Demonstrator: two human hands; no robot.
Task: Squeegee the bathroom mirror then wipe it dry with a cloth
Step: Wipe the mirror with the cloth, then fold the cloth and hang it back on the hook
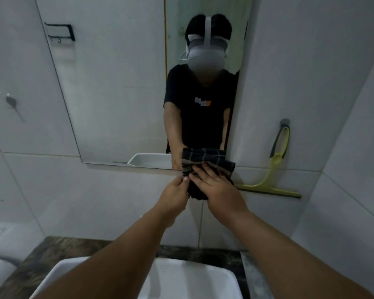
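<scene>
White wall tiles surround a frameless mirror mounted above a white sink, which sits on a dark stone counter.

Head view: both forearms extend forward over the sink toward the lower right corner of the mirror. The right hand lies flat, fingers spread slightly apart, pressing a dark plaid cloth against the bottom edge of the glass and the wall just below it. The upper part of the cloth overlaps the mirror's lower right corner; its lower part hangs bunched beneath the palm. The left hand sits just beside the right, its fingertips drawn together in a pinch at the left edge of the cloth.

A yellow-green squeegee hangs from a grey wall hook to the right of the mirror, well apart from both hands. Its blade points downward and lies roughly horizontal against the tiles, its left end near the cloth.

A black wire rack appears reflected in the upper left of the mirror. The reflection also shows a person in a black shirt wearing a headset. A small fitting is fixed to the left wall.
</scene>
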